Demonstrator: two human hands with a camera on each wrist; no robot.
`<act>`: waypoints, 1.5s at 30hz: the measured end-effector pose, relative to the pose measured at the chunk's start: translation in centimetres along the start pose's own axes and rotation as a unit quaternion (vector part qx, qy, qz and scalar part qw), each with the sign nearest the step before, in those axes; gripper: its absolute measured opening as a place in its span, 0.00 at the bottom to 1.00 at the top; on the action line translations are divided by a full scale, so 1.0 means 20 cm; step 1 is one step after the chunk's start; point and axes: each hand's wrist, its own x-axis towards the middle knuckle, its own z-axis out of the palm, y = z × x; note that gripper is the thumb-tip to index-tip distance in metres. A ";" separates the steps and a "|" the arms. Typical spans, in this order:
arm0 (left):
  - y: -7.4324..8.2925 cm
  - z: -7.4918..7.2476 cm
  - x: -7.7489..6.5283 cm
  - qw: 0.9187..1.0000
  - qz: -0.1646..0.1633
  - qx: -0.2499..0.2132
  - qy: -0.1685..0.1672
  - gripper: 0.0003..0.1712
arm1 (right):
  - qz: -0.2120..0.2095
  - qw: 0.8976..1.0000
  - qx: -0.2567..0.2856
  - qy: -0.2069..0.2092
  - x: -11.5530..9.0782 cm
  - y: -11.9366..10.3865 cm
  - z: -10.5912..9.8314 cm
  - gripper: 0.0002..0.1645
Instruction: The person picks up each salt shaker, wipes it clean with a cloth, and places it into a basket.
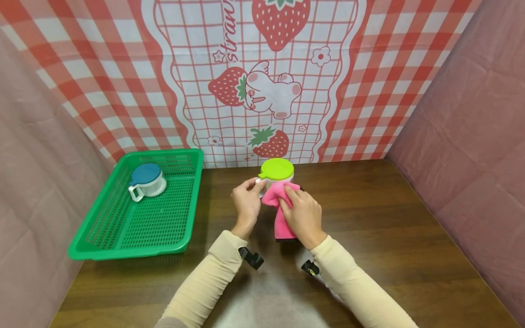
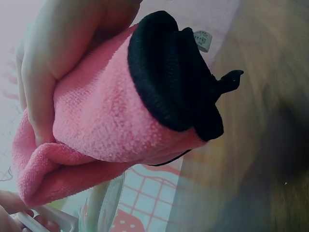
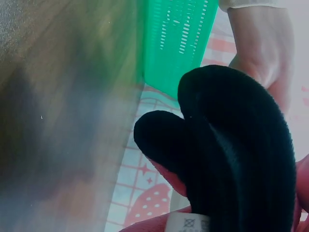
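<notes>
A clear jar with a lime-green lid (image 1: pixel 277 169) stands on the table near the back wall. My left hand (image 1: pixel 247 202) is at its left side, with the fingers around its white handle (image 2: pixel 58 217). A pink fuzzy cloth (image 1: pixel 283 225) with black trim is gripped by my right hand (image 1: pixel 304 214) and lies against the jar's front, covering most of its body. In the left wrist view the right fingers press into the folded cloth (image 2: pixel 106 116). The black trim (image 3: pixel 236 140) fills much of the right wrist view and hides my right fingers there.
A green plastic basket (image 1: pixel 186 228) sits at the left of the wooden table (image 1: pixel 369 237). Inside it is a similar jar with a blue lid (image 1: pixel 146 173) and a white handle. Behind the table hangs a strawberry-print checked cloth (image 1: pixel 352 114); pink drapes flank both sides.
</notes>
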 end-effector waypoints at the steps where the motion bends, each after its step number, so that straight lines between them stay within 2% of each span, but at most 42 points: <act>1: 0.00 0.00 0.00 1.000 0.002 0.000 -0.001 0.11 | -0.002 1.000 0.000 -0.001 0.00 0.00 0.00 0.16; 9: -0.02 -0.01 0.01 1.000 0.011 -0.008 0.000 0.11 | -0.013 1.000 -0.009 -0.008 -0.04 0.00 0.03 0.15; 14: -0.02 -0.01 0.01 1.000 0.016 -0.005 0.012 0.11 | -0.011 1.000 -0.015 -0.017 -0.05 0.02 0.04 0.16; 21: -0.01 -0.02 0.01 1.000 0.015 -0.003 0.022 0.11 | 0.005 0.999 -0.017 -0.031 -0.08 0.03 0.05 0.16; 26: -0.02 -0.02 0.01 0.999 0.019 -0.001 0.030 0.11 | 0.037 0.999 0.003 -0.037 -0.08 0.04 0.05 0.16; 35: -0.03 -0.02 0.01 0.999 0.019 0.005 0.035 0.11 | 0.089 0.994 0.058 0.005 -0.03 0.03 0.01 0.20; 45: -0.01 -0.01 -0.01 1.000 0.021 -0.007 0.016 0.12 | 0.101 0.992 0.066 0.025 0.00 0.03 0.02 0.20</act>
